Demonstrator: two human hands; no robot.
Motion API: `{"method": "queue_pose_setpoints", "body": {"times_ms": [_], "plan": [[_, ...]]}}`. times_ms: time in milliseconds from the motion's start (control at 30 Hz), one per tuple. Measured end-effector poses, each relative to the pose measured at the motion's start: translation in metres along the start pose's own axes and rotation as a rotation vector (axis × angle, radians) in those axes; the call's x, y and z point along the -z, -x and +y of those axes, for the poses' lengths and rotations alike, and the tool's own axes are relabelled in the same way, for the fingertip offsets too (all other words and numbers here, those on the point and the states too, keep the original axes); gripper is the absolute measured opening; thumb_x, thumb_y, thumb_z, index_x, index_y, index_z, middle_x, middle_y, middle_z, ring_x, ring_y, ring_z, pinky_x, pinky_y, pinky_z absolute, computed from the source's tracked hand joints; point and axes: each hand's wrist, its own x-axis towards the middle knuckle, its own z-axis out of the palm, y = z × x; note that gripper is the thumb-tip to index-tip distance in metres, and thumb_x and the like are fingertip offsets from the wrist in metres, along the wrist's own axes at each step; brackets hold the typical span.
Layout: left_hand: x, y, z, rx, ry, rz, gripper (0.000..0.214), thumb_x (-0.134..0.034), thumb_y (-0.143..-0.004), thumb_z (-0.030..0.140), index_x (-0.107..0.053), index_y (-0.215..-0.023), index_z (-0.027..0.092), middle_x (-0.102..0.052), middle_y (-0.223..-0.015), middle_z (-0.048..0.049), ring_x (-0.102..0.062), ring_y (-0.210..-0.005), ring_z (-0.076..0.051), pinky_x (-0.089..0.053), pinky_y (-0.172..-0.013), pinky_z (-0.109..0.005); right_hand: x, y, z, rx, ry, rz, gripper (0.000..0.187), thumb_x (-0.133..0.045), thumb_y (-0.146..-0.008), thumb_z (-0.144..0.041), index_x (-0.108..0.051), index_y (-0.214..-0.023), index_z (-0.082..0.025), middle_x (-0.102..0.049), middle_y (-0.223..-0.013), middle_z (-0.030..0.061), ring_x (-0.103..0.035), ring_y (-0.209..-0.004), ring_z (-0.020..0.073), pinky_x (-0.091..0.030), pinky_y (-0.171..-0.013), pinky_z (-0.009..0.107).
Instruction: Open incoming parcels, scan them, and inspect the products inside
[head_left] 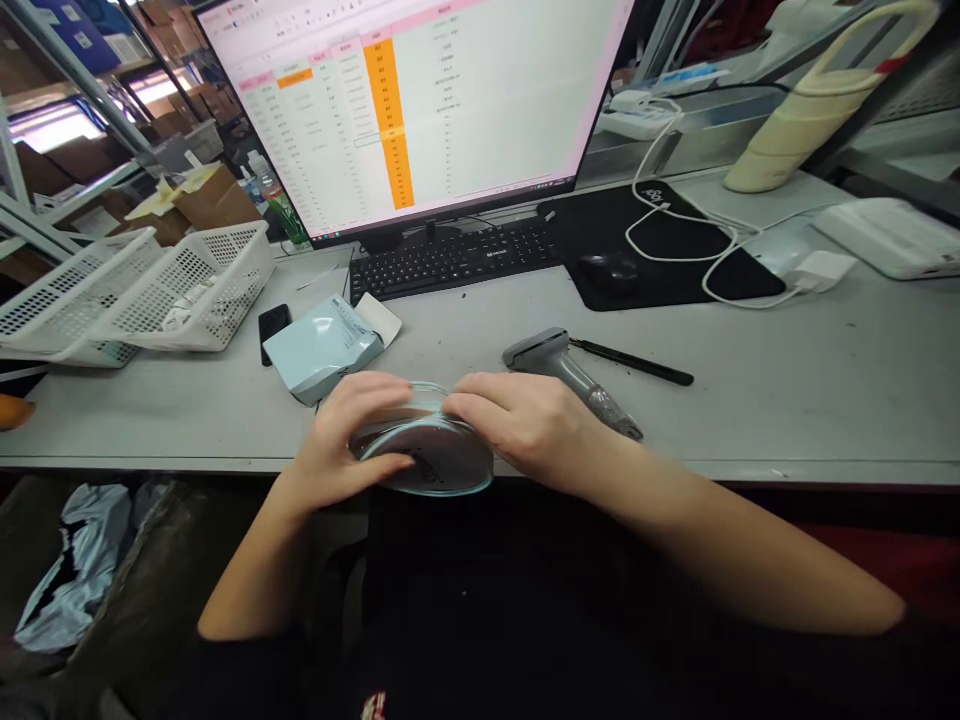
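At the desk's front edge I hold a round, dark-faced case with light blue edging (442, 462), tilted toward me. My left hand (341, 435) is closed around its left side, thumb on the dark face and fingers over the far side. My right hand (525, 420) is closed at its upper right rim, fingertips pressed together on the edging; the exact part they pinch is hidden. Just beyond my left hand lies a light blue box (322, 345) with its flap open. A grey barcode scanner (559, 365) rests beyond my right hand.
Behind are a monitor (450, 110), a keyboard (457, 260) and a mouse (609, 270) on a black mat (667, 225). White baskets (225, 290) and a phone (274, 325) are at left. A black pen-like tool (637, 362) lies by the scanner; a white cable (679, 260) loops at right.
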Motion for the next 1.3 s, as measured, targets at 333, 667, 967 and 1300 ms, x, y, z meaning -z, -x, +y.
{"method": "queue_pose_setpoints", "body": {"times_ms": [333, 667, 967, 1300], "plan": [[-0.035, -0.015, 0.025, -0.160, -0.345, 0.274, 0.019, -0.077, -0.085, 0.037, -0.068, -0.090, 0.022, -0.064, -0.078, -0.0018, -0.054, -0.075, -0.019, -0.046, -0.072, -0.035, -0.023, 0.012, -0.003, -0.031, -0.009, 0.233, 0.015, -0.050, -0.101, -0.018, -0.065, -0.098, -0.015, -0.072, -0.087, 0.0040, -0.065, -0.072, 0.0114, -0.050, -0.062, 0.023], [-0.020, -0.034, -0.004, -0.079, -0.514, 0.180, 0.025, -0.065, -0.093, 0.048, -0.069, -0.084, 0.025, -0.075, -0.083, 0.0002, -0.068, -0.093, -0.022, -0.042, -0.087, -0.040, -0.019, -0.018, 0.021, -0.005, 0.123, 0.089, 0.023, -0.046, -0.103, -0.019, -0.064, -0.089, -0.017, -0.068, -0.083, 0.0038, -0.060, -0.076, 0.0134, -0.039, -0.058, 0.025], [-0.053, -0.029, -0.013, 0.315, -0.261, 0.171, 0.076, -0.066, -0.085, 0.063, -0.039, -0.144, 0.024, -0.043, -0.141, -0.0154, -0.044, -0.135, -0.032, -0.040, -0.111, -0.052, -0.050, -0.008, 0.023, -0.331, 0.122, 0.254, 0.020, -0.050, -0.101, -0.019, -0.065, -0.088, -0.017, -0.069, -0.081, 0.0043, -0.061, -0.068, 0.0141, -0.040, -0.058, 0.025], [-0.052, -0.056, -0.010, 0.225, -0.479, 0.220, 0.092, -0.085, -0.065, 0.058, -0.044, -0.140, 0.024, -0.045, -0.131, -0.0135, -0.043, -0.129, -0.037, -0.034, -0.111, -0.058, -0.067, 0.004, 0.007, -0.389, -0.169, 0.312, 0.017, -0.049, -0.097, -0.011, -0.064, -0.093, -0.018, -0.071, -0.085, 0.0043, -0.066, -0.077, 0.0158, -0.050, -0.067, 0.026]]}}
